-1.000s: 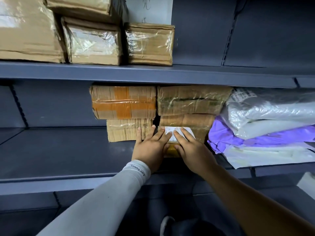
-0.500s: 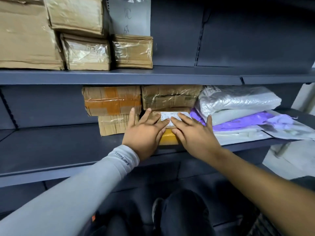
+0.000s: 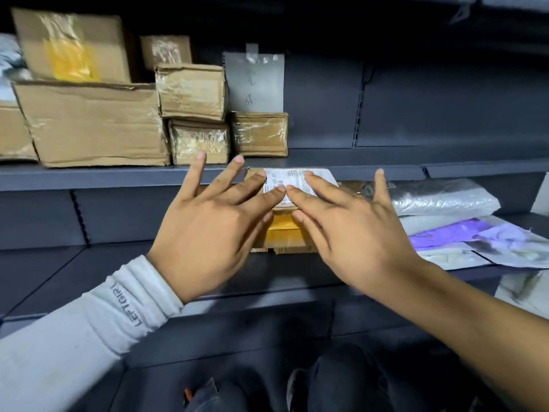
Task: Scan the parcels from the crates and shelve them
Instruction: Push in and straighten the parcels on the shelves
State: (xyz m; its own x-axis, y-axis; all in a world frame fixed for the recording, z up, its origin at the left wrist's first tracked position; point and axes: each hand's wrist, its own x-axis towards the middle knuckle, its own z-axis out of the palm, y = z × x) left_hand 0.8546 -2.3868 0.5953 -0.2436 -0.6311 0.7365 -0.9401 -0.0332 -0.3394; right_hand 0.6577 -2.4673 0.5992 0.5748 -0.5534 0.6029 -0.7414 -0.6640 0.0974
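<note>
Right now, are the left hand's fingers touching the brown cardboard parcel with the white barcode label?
Cannot tell. In the head view the left hand is spread in front of the brown cardboard parcel, overlapping it, so neither contact nor gap shows.

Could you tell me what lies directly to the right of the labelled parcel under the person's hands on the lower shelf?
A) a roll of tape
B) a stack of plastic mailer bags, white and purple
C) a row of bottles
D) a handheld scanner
B: beside the labelled parcel, past the right hand, white and purple plastic mailer bags lie stacked flat on the lower shelf.
</note>
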